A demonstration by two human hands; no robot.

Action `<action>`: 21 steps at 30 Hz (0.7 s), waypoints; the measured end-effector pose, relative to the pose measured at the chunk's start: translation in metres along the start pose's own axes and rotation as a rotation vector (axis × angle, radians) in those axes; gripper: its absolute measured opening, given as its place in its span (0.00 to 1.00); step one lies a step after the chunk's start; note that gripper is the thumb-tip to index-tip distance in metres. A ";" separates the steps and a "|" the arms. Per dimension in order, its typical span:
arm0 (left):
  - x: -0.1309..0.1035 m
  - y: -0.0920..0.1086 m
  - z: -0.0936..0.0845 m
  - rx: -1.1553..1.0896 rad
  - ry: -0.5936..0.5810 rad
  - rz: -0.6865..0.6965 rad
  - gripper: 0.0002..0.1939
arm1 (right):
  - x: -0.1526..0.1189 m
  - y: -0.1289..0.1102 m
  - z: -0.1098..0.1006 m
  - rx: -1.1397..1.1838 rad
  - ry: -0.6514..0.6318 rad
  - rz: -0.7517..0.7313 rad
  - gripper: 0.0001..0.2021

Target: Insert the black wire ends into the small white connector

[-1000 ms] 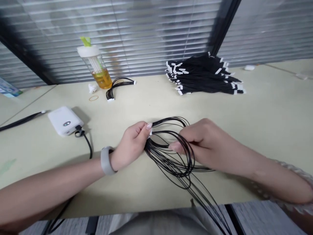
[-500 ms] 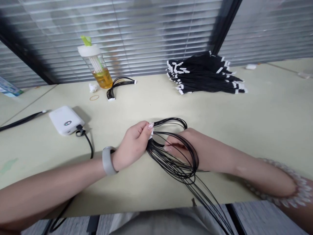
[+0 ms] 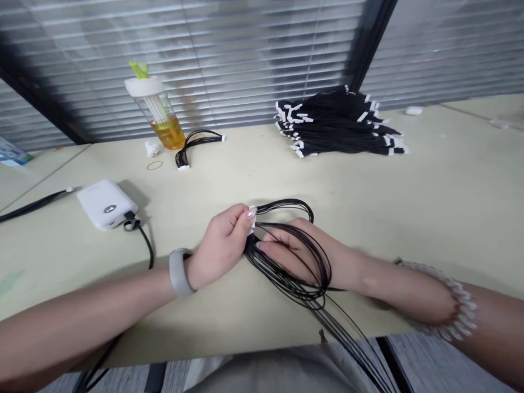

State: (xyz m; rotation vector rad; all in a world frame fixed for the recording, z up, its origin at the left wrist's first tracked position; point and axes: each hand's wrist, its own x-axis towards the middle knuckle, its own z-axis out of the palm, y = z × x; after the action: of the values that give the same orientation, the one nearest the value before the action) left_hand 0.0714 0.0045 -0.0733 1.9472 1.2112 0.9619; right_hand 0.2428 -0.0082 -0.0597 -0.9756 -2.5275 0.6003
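My left hand (image 3: pixel 223 245) pinches white connectors (image 3: pixel 252 224) at one end of a bundle of black wires (image 3: pixel 311 297), thumb on top. From there the wires bend into loops to the right, and long loose ends run down over the table's front edge. Reaching through the large loop, my right hand (image 3: pixel 341 262) has its thumb and curled fingers closed on wires just beside the connectors. The wires partly cover its fingertips.
A large pile of black wire harnesses (image 3: pixel 339 128) with white connectors lies at the back. A short harness (image 3: pixel 188 147) rests near a bottle of amber liquid (image 3: pixel 170 134). Left of my hands is a white power bank (image 3: pixel 104 204) with a cable (image 3: pixel 147 245) plugged in.
My right hand has moved left inside the loop, its fingertips now close against the connectors. The left hand keeps its grip, and the view has shifted slightly.
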 end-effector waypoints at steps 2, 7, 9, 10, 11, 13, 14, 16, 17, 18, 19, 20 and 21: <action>0.000 0.000 0.000 0.006 -0.005 0.007 0.17 | 0.000 -0.001 0.001 -0.002 0.004 0.015 0.14; 0.000 -0.001 0.001 0.020 0.000 0.004 0.18 | 0.002 -0.006 -0.002 0.139 0.015 0.131 0.11; 0.000 -0.001 0.001 0.027 -0.004 0.004 0.18 | 0.003 -0.007 -0.004 0.200 -0.008 0.168 0.10; 0.001 -0.001 0.002 0.028 -0.008 0.005 0.18 | 0.003 -0.008 -0.004 0.222 -0.011 0.170 0.10; 0.001 -0.001 0.002 0.028 -0.012 0.005 0.18 | 0.003 -0.008 -0.005 0.240 -0.011 0.159 0.09; 0.001 0.000 0.002 0.023 -0.014 0.013 0.17 | 0.004 -0.008 -0.004 0.261 -0.016 0.153 0.08; 0.001 0.000 0.002 0.019 -0.015 0.017 0.17 | 0.004 -0.008 -0.004 0.265 -0.017 0.163 0.08; 0.001 -0.001 0.001 0.013 -0.016 0.022 0.17 | 0.004 -0.007 -0.003 0.251 -0.020 0.197 0.08; 0.000 -0.001 0.001 0.010 -0.016 0.024 0.17 | 0.004 -0.007 -0.004 0.229 -0.019 0.211 0.08; 0.000 -0.001 0.001 0.008 -0.016 0.024 0.18 | 0.003 -0.007 -0.006 0.201 -0.017 0.211 0.08; 0.000 -0.002 0.001 0.007 -0.013 0.024 0.18 | 0.001 -0.007 -0.008 0.173 -0.028 0.196 0.09; -0.001 -0.002 0.001 0.005 -0.008 0.026 0.18 | -0.001 -0.007 -0.012 0.144 -0.049 0.177 0.09; -0.001 -0.002 0.001 0.003 -0.003 0.027 0.18 | -0.004 -0.007 -0.017 0.112 -0.072 0.166 0.10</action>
State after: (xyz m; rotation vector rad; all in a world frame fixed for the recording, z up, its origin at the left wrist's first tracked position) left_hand 0.0713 0.0044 -0.0757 1.9713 1.1883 0.9704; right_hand 0.2493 -0.0113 -0.0426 -1.1484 -2.4603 0.8297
